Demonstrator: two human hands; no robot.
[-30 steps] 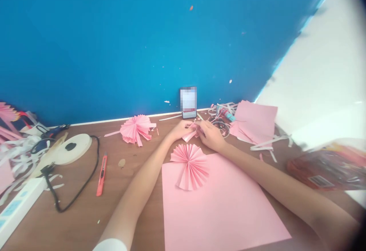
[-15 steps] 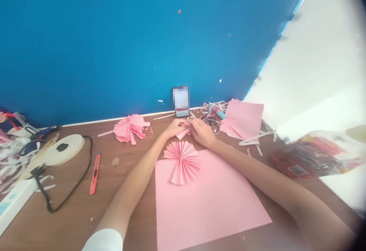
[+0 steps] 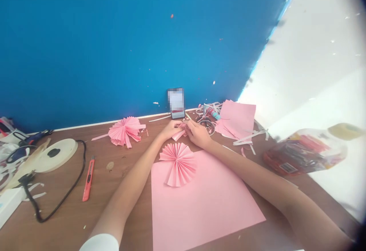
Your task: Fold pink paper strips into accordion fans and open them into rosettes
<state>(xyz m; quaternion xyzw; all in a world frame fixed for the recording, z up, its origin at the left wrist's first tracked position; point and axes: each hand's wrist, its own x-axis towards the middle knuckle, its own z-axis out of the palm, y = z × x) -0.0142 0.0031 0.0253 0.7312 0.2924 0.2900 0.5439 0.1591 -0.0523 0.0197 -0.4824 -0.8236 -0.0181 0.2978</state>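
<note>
Both hands meet near the far edge of the table, their fingers closed on a small folded pink paper strip [image 3: 178, 135]. My left hand [image 3: 170, 129] pinches it from the left, and my right hand [image 3: 198, 133] grips it from the right, hiding part of it. Just below them a pleated pink paper fan [image 3: 177, 164], opened nearly to a full circle, lies on a large pink sheet [image 3: 208, 201]. Left of my hands sits a second pleated pink paper rosette [image 3: 126, 131] with loose strips sticking out.
A phone [image 3: 176, 103] leans against the blue wall. To the left lie a red box cutter [image 3: 89, 178], a white disc [image 3: 58, 153] and a black cable [image 3: 77, 188]. On the right are pink sheets [image 3: 237, 117], paper scraps and a plastic jar [image 3: 303, 152].
The whole view has shifted slightly, so things appear a little further left. Both hands stay on the folded pink strip, with only small finger movement.
</note>
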